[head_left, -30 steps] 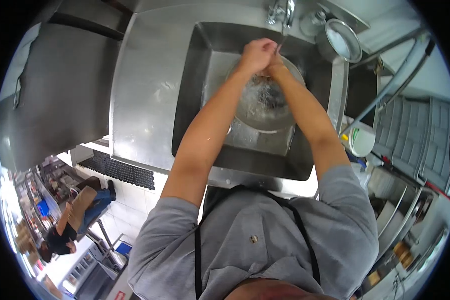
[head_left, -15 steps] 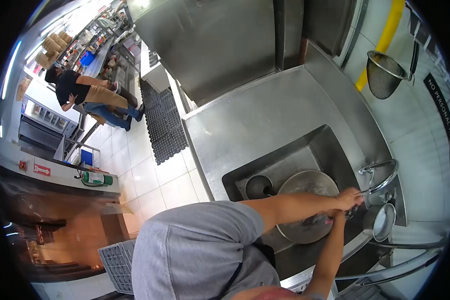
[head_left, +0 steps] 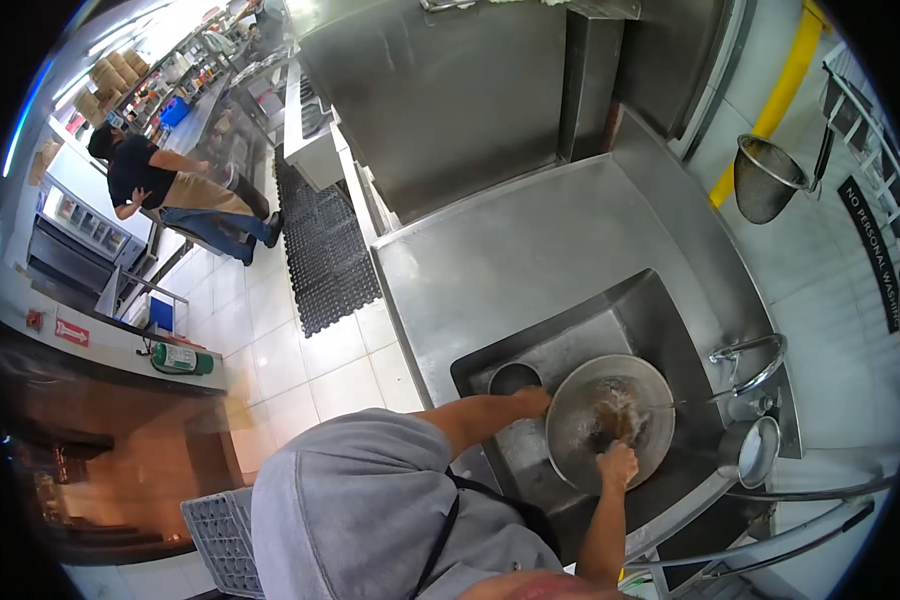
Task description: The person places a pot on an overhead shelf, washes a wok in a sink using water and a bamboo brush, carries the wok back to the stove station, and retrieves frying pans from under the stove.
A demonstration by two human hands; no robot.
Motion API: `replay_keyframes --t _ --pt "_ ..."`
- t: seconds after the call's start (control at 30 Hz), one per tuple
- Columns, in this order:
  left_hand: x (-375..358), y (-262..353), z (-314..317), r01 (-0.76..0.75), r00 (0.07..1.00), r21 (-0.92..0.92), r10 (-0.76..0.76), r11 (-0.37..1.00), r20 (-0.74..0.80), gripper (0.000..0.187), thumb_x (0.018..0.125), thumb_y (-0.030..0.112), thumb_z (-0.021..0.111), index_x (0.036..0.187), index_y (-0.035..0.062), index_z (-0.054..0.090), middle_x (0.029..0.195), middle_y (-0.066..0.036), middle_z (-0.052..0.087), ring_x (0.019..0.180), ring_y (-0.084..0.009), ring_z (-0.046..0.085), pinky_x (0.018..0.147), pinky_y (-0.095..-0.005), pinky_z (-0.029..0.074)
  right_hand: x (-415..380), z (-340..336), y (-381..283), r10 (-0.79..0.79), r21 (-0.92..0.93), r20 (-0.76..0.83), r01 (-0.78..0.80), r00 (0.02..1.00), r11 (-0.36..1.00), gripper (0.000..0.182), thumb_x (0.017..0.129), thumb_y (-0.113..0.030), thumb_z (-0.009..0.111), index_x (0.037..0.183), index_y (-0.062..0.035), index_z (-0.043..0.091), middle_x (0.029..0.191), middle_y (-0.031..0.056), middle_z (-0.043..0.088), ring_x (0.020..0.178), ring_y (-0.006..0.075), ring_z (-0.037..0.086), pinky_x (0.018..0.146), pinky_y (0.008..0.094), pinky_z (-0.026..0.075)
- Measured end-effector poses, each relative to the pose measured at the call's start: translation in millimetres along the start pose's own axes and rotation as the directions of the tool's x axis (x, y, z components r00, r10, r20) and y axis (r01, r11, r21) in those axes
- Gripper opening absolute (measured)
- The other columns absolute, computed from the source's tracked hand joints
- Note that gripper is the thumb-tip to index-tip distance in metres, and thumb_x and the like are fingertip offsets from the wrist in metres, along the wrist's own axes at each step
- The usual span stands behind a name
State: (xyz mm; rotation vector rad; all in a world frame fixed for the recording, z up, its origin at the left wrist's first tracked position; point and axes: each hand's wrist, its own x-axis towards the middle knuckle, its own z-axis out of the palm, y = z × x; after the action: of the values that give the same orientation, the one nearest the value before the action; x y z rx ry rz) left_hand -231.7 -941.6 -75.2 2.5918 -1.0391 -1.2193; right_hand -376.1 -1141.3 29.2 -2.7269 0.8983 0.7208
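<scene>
A large round metal pan point(head_left: 568, 455) lies in the steel sink, with water splashing in it. My left hand point(head_left: 533, 401) is closed at the pan's left edge, beside a small dark round pot point(head_left: 513, 376); its fingertips are partly hidden. Over the inside of the pan, my right hand point(head_left: 619, 464) is closed around something small and dark that I cannot make out. A thin stream runs into the pan from the chrome faucet point(head_left: 755, 368).
The steel counter point(head_left: 510, 240) surrounds the sink point(head_left: 610, 325). Right of it stands a small metal pot point(head_left: 755, 450) by a curved rail. A strainer point(head_left: 765, 180) hangs on the wall. A person point(head_left: 160, 185) stands in the aisle. A grey crate point(head_left: 220, 540) is behind me.
My hands have parted from under the faucet. The left moved to the pan's left edge, the right down into the pan. Water now falls into the pan. The view shifted slightly.
</scene>
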Motion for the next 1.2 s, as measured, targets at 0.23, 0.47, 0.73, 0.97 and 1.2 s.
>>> replay_keyframes --t 0.23,0.47,0.73,0.97,1.2 --pt "-21.7 15.2 -21.3 -0.004 0.999 -0.191 -0.006 0.982 -0.054 0.022 0.082 0.011 0.057 0.101 0.0051 0.068 0.105 -0.021 0.065 0.096 -0.0339 0.064 0.079 -0.0446 0.053 -52.0 42.4 -42.8 -0.267 -0.162 0.301 0.325 0.916 0.932 0.033 0.073 -0.019 0.066 0.099 0.0003 0.063 0.092 0.0194 0.066 0.092 0.0359 0.065 0.077 0.0441 0.053" --pt "-11.3 -13.6 0.4 -0.248 0.969 -0.025 0.248 0.968 -0.008 0.020 0.081 0.009 0.057 0.095 -0.0002 0.069 0.101 -0.021 0.066 0.092 -0.0363 0.065 0.076 -0.0460 0.053 8.1 36.7 14.6 0.019 -0.116 -0.278 -0.053 0.960 0.992 0.048 0.068 -0.037 0.078 0.100 -0.0047 0.063 0.086 0.0084 0.068 0.079 0.0247 0.068 0.065 0.0388 0.056" --pt "4.7 -17.8 28.8 -0.258 0.966 0.105 0.253 0.960 0.055 0.023 0.077 0.007 0.059 0.097 0.0001 0.069 0.099 -0.023 0.066 0.086 -0.0371 0.066 0.074 -0.0453 0.053 -14.2 27.1 -75.0 -0.117 0.237 -0.005 0.115 0.993 0.965 0.035 0.074 -0.024 0.063 0.097 0.0017 0.064 0.103 0.0237 0.064 0.097 0.0402 0.062 0.085 0.0475 0.050" --pt "-35.9 12.1 -21.6 -0.122 0.974 0.013 0.122 0.992 -0.192 0.027 0.074 0.017 0.064 0.096 0.0016 0.070 0.095 -0.023 0.066 0.087 -0.0367 0.066 0.077 -0.0436 0.053 -51.1 1.9 29.3 -0.131 -0.131 0.078 0.140 0.988 0.981 0.039 0.066 -0.019 0.069 0.101 0.0000 0.064 0.088 0.0207 0.067 0.082 0.0340 0.068 0.073 0.0446 0.054" --pt "-110.4 129.7 -195.2 -0.272 0.852 0.457 0.433 0.847 -0.295 0.022 0.066 0.023 0.067 0.081 0.0074 0.072 0.083 -0.014 0.069 0.082 -0.0305 0.067 0.069 -0.0404 0.054 -173.0 -51.8 28.3 -0.038 0.589 0.232 -0.109 0.972 0.801 0.067 0.062 -0.018 0.071 0.126 -0.0074 0.056 0.084 0.0229 0.068 0.085 0.0288 0.069 0.077 0.0381 0.052"
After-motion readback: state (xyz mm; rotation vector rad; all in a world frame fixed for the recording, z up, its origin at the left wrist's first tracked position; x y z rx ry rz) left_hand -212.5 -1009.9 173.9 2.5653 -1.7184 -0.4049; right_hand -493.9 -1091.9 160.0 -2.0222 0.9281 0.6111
